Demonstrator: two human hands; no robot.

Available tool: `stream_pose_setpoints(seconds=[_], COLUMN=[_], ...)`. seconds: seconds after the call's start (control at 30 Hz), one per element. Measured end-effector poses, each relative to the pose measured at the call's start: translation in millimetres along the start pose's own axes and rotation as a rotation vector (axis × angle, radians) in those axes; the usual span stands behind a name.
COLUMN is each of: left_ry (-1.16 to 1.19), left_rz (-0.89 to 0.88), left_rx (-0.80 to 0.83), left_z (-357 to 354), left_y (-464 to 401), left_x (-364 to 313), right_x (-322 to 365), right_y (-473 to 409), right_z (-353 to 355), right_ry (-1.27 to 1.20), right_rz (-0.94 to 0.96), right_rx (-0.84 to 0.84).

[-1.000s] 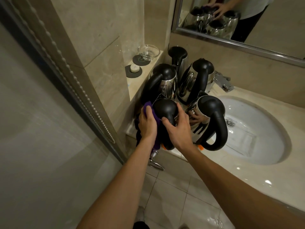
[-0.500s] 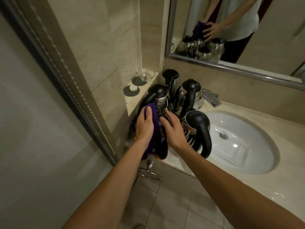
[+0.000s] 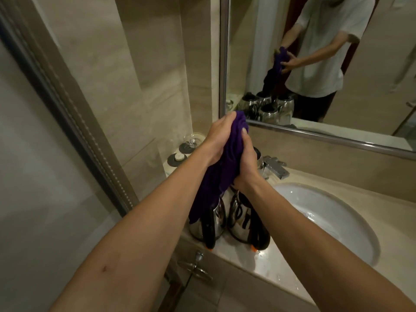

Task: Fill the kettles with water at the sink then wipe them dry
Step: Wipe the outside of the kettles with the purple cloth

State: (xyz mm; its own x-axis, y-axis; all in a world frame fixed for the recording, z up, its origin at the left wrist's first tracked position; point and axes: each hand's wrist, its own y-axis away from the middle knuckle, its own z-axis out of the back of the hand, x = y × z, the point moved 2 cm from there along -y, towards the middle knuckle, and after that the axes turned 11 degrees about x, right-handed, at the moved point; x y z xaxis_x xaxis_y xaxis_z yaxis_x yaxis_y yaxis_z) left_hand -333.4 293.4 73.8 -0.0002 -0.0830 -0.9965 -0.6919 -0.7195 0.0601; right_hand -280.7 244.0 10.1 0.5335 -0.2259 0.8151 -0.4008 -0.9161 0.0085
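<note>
Both hands hold a purple cloth [image 3: 221, 174] raised above the kettles. My left hand [image 3: 219, 137] grips its top. My right hand [image 3: 245, 163] clasps it from the right, thumb up. The cloth hangs down over the front-left steel kettle [image 3: 217, 219]. Beside that one stands a second steel kettle [image 3: 242, 219] with a black handle. Other kettles behind them are mostly hidden by my arms and the cloth. The white sink basin [image 3: 333, 219] lies to the right, with the chrome tap [image 3: 275, 166] behind.
A ledge on the left holds a glass dish [image 3: 192, 139] and a small soap on a dark coaster [image 3: 179, 157]. A mirror [image 3: 315, 64] spans the wall above the counter. A glass shower door [image 3: 56, 154] stands at the left. A chrome ring [image 3: 195, 267] hangs below the counter edge.
Both hands lifted off the front kettle, raising the purple cloth above the kettles. The view tilted upward, showing more mirror.
</note>
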Motion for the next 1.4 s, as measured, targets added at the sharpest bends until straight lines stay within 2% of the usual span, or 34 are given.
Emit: stream_pose_setpoints(seconds=[0.1, 0.17, 0.27, 0.33, 0.4, 0.47, 0.63, 0.73, 0.83, 0.93, 1.0, 1.2, 1.3, 1.4], left_ry=[-0.38, -0.476, -0.558, -0.599, -0.675, -0.728, -0.781, -0.812, -0.773, -0.762, -0.802, -0.829, -0.832, -0.841], left_rz=[0.012, 0.022, -0.006, 0.111, 0.284, 0.418, 0.495, 0.52, 0.62, 0.651, 0.623, 0.591, 0.559, 0.537], left_rx=[0.082, 0.095, -0.045, -0.094, -0.053, -0.003, 0.014, 0.044, 0.12, 0.168, 0.148, 0.136, 0.129, 0.118], left_z=[7, 20, 47, 67, 79, 93, 114, 119, 125, 128, 127, 132, 136, 140], left_y=[-41, -69, -105, -121, -128, -131, -141, -143, -143, -140, -141, -147, -148, -147], left_x=[-5, -3, 15, 40, 68, 93, 121, 126, 132, 140, 141, 140, 145, 150], right_x=[1, -5, -22, -39, -62, -90, -142, -152, -161, -163, -157, -146, -162, -177], right_y=[-26, -47, -73, -89, -100, -108, -111, -123, -137, -137, -132, -125, -129, -139], right_z=[13, 21, 33, 45, 59, 65, 66, 76, 94, 102, 97, 81, 95, 110], right_ry=[0.074, 0.11, 0.307, 0.491, 0.709, 0.827, 0.689, 0.47, 0.243, 0.047, 0.058, 0.287, 0.344, 0.241], right_rz=[0.017, 0.041, 0.078, 0.087, 0.029, -0.075, -0.373, -0.474, -0.601, -0.678, -0.644, -0.495, -0.511, -0.626], right_rx=[-0.13, -0.198, -0.294, -0.308, -0.313, -0.276, -0.301, -0.424, -0.543, -0.532, -0.494, -0.285, -0.336, -0.472])
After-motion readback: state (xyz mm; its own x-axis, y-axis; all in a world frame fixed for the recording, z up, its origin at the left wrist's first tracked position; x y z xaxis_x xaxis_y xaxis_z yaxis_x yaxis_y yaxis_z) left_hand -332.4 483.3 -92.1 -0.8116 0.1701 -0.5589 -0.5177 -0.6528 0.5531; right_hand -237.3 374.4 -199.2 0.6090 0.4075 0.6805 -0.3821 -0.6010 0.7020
